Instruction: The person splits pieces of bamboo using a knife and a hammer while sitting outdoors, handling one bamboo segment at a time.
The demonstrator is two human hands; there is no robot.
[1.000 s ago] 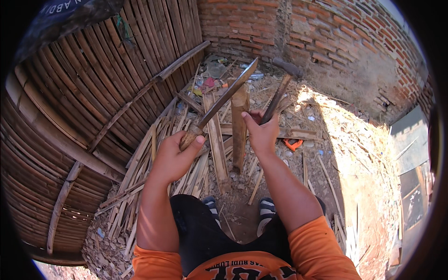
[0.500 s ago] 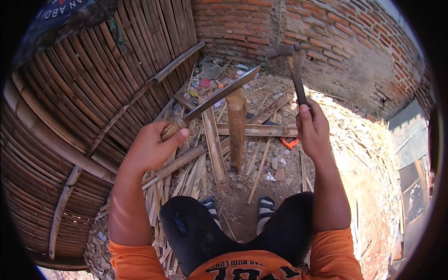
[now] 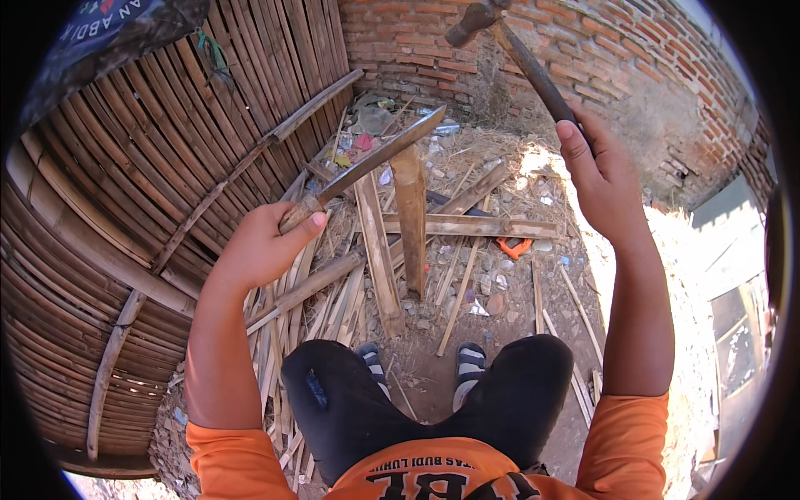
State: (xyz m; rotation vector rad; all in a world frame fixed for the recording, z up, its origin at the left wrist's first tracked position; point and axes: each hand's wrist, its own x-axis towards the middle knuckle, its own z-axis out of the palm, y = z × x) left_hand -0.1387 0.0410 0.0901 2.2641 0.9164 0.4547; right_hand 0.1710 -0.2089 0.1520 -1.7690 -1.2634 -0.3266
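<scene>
My left hand (image 3: 260, 250) is closed around the wooden handle of a machete (image 3: 382, 157). The long blade slants up to the right and crosses the top of an upright piece of split bamboo (image 3: 411, 223); whether its edge is sunk into the end I cannot tell. In my right hand (image 3: 604, 179), raised at the right, is a hammer (image 3: 533, 73) gripped by its dark handle. Its metal head is up near the brick wall, above and apart from the blade.
Bamboo pieces (image 3: 475, 226) lie crossed behind the upright one. An orange-handled tool (image 3: 514, 248) lies beside them. Thin bamboo strips (image 3: 337, 304) litter the ground at left. A bamboo-slat wall (image 3: 142, 142) stands left, a brick wall (image 3: 417, 50) behind. My sandalled feet (image 3: 471, 367) are close in front.
My right hand has lifted the hammer up and to the right, away from the machete. The machete, left hand and upright bamboo sit slightly further left in view.
</scene>
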